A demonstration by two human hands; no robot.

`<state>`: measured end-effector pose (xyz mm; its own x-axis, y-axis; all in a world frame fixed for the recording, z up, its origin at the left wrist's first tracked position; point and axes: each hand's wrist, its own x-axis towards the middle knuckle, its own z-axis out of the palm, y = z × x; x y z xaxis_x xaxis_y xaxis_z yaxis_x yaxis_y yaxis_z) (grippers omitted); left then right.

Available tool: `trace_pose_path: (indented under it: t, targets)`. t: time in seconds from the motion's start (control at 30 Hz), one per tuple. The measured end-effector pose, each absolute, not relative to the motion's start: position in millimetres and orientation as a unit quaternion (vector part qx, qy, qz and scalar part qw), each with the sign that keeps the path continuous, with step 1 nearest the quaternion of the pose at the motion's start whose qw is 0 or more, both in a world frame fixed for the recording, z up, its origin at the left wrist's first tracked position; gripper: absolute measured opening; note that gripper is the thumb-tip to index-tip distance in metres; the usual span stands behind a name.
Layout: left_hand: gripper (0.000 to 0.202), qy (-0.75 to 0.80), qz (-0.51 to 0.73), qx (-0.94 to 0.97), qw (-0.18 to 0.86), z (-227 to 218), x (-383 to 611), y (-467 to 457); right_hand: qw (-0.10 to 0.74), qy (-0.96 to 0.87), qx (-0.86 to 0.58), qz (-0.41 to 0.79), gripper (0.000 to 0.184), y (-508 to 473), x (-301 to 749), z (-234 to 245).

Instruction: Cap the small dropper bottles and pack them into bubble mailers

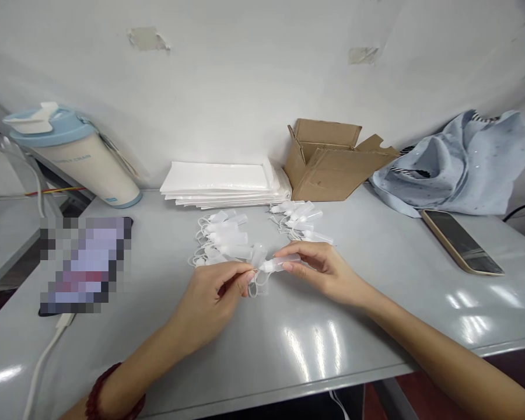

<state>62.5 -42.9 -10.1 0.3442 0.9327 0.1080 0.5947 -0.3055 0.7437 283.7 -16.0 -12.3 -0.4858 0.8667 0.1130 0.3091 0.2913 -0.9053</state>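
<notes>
My right hand (pixel 326 269) pinches a small translucent dropper bottle (pixel 291 260) between thumb and fingers, its white nozzle end pointing left. Close to that nozzle, my left hand (pixel 212 294) has thumb and forefinger pressed together; what lies between them is too small to make out. A thin clear loop (pixel 254 288) hangs just below, between the two hands. Behind my left hand lies a group of similar bottles (pixel 230 238) with looped straps. A second group of bottles (pixel 305 214) lies behind my right hand.
A stack of white packets (pixel 219 178) and an open cardboard box (pixel 332 172) stand against the wall. At left are a tumbler (pixel 91 163) and a phone (pixel 90 256) on a cable. A blue cloth bag (pixel 459 169) and another phone (pixel 461 242) lie right on the grey table (pixel 245 361).
</notes>
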Motion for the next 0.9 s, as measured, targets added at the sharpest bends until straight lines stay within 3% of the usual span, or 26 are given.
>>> trace_pose_path:
  t: [0.9]
  targets:
    - [0.014,0.512,0.309,0.732,0.326,-8.4,61.6,-41.0,0.335,-0.766,-0.401,0.375,0.018,-21.6,279.5,-15.8]
